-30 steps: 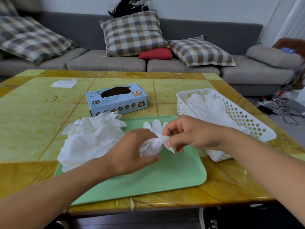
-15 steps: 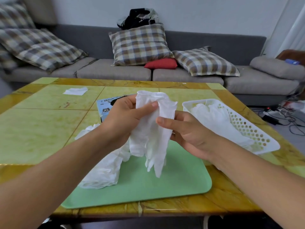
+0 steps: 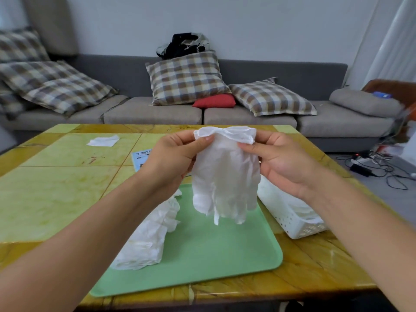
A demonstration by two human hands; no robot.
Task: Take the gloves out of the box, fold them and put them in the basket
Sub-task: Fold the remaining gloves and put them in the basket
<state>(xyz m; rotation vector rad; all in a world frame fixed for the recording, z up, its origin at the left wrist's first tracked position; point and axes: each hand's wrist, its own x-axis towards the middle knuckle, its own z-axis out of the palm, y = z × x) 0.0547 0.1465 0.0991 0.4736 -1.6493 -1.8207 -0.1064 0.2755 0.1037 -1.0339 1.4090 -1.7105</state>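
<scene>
From the head view, the left hand [image 3: 171, 158] and the right hand [image 3: 283, 163] each pinch a corner of the cuff of a thin white disposable glove [image 3: 225, 176], which hangs fingers-down above the flat green plastic tray [image 3: 213, 255]. A pile of crumpled white gloves [image 3: 153, 235] lies on the tray's left side. The white perforated plastic basket [image 3: 290, 219] sits just right of the tray on the yellow-tiled table [image 3: 56, 194], gloves inside. The blue cardboard glove box [image 3: 141, 158] peeks out behind the left hand.

Both hands raised, left [image 3: 173, 154] and right [image 3: 281, 158], fingers pinched
</scene>
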